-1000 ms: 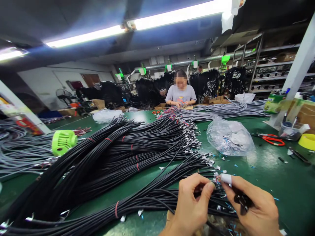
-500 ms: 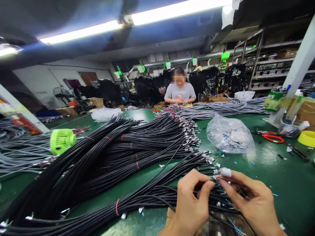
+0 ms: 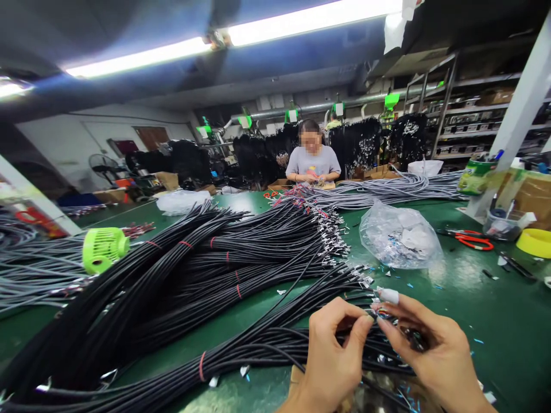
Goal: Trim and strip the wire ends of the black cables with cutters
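My left hand point(image 3: 333, 355) is closed in a pinch on the end of a black cable point(image 3: 344, 328) near the table's front edge. My right hand point(image 3: 428, 350) meets it from the right, thumb and taped forefinger pinched on the small wire tips at that same cable end. Both hands hover over a front bundle of black cables point(image 3: 241, 350) tied with red bands. A much larger heap of black cables point(image 3: 206, 264) fans out to the left and behind.
A clear plastic bag point(image 3: 400, 235) of small parts lies beyond my hands on the green table point(image 3: 473, 298). Red scissors point(image 3: 473, 240), a yellow dish point(image 3: 534, 242) and a tub sit right. A green fan point(image 3: 103, 249) and grey cables point(image 3: 387, 192) lie further off. A person point(image 3: 312, 160) works opposite.
Both hands have stayed together at the cable end, shifting slightly up and left; the right fingers have reworked their pinch on the wire tips.
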{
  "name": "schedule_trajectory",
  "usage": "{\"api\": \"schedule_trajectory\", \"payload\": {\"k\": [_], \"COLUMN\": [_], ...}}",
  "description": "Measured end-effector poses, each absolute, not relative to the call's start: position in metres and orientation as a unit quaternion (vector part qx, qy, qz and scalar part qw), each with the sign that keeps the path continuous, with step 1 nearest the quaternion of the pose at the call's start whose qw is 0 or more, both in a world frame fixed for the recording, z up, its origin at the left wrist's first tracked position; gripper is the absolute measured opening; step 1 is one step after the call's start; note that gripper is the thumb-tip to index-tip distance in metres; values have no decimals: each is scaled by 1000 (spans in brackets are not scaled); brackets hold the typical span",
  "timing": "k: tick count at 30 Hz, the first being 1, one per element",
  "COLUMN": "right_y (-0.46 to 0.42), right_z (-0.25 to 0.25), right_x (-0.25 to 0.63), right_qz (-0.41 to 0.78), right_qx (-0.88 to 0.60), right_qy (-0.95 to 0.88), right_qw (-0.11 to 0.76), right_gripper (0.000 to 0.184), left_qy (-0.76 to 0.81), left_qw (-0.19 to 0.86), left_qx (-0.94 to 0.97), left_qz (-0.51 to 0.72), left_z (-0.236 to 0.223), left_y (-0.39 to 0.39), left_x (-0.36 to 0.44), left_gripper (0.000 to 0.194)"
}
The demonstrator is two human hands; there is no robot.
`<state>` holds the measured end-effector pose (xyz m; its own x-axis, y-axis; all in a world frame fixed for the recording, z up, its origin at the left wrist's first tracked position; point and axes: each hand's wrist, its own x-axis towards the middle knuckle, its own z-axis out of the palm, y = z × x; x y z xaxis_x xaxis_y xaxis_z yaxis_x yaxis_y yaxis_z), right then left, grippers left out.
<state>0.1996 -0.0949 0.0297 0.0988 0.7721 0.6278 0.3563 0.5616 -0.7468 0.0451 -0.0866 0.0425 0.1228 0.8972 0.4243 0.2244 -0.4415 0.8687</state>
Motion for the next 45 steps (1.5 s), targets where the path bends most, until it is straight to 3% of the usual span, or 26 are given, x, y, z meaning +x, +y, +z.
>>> {"api": "schedule_trajectory", "payload": {"k": [6, 11, 20, 35, 45], "right_y": [-93, -93, -98, -98, -96], "right_z": [21, 30, 35, 38, 38], "right_x": [210, 209, 207, 207, 210], "right_qz": [132, 84, 114, 115, 113], "right_qx": [-414, -435, -441, -415, -418], "right_qy": [-722, -706, -691, -709, -708], "right_qw": [538, 552, 561, 559, 557], "right_gripper": [47, 34, 29, 37, 35], "left_qy": [423, 417, 423, 400, 432], "left_qw": [332, 331, 320, 428, 351], "left_qx": [674, 672, 704, 696, 720], "left_qz": [507, 514, 472, 415, 414], "left_z": [44, 45, 45, 42, 46], "left_y": [-87, -85, -84, -79, -84], "left_x": [45, 45, 43, 38, 42], "left_gripper": [25, 23, 29, 44, 41]}}
